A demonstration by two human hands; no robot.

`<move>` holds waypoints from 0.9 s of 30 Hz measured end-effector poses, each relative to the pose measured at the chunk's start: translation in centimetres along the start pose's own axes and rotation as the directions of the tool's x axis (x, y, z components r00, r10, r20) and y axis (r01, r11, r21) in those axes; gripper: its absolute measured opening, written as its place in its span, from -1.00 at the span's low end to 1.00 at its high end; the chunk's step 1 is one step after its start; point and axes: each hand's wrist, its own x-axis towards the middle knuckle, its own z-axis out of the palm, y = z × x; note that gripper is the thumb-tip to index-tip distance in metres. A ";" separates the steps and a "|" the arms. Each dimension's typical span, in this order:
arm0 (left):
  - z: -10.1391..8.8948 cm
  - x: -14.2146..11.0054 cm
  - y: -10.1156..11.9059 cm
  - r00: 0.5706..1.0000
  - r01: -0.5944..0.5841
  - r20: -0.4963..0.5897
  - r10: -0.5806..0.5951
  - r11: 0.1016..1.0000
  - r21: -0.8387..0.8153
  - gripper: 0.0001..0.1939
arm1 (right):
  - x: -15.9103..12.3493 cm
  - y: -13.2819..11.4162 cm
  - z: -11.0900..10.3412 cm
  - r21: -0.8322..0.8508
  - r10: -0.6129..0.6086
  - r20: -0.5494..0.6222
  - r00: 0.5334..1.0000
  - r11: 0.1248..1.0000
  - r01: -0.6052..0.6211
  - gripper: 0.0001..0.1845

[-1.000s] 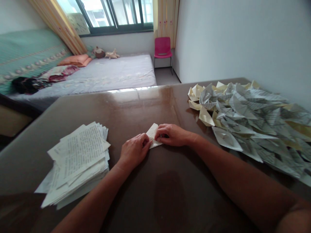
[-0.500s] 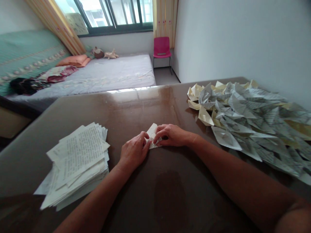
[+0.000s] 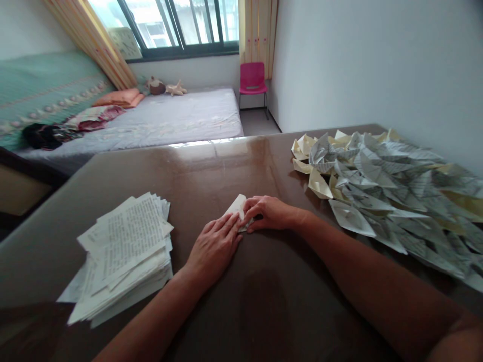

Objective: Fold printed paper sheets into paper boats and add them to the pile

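A small folded piece of paper [image 3: 236,205] lies on the brown table [image 3: 234,173], partly covered by both hands. My left hand [image 3: 218,241] rests flat over its left and lower part, fingers stretched out and pressing it down. From the right, my right hand [image 3: 264,213] pinches the paper's right side between thumb and fingers. To the left sits a stack of printed sheets [image 3: 126,241], edges uneven. On the right spreads a heap of folded paper boats [image 3: 381,176], some cream, some grey with print.
A white wall [image 3: 362,65] runs along the table's right side. Beyond the far edge are a bed [image 3: 188,113] with pillows, cloths and soft toys, a pink chair [image 3: 252,80] and a window [image 3: 181,25] with yellow curtains.
My left hand has gone from pinching the paper's left edge to lying flat across it. My right hand keeps its pinch at nearly the same place. The view has tilted slightly.
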 end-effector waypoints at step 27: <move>-1.1 0.1 -2.5 0.998 -0.062 0.009 0.062 0.998 -0.022 -0.66 | 0.3 -0.1 0.9 -0.182 0.117 -0.285 0.951 0.968 -0.174 -0.77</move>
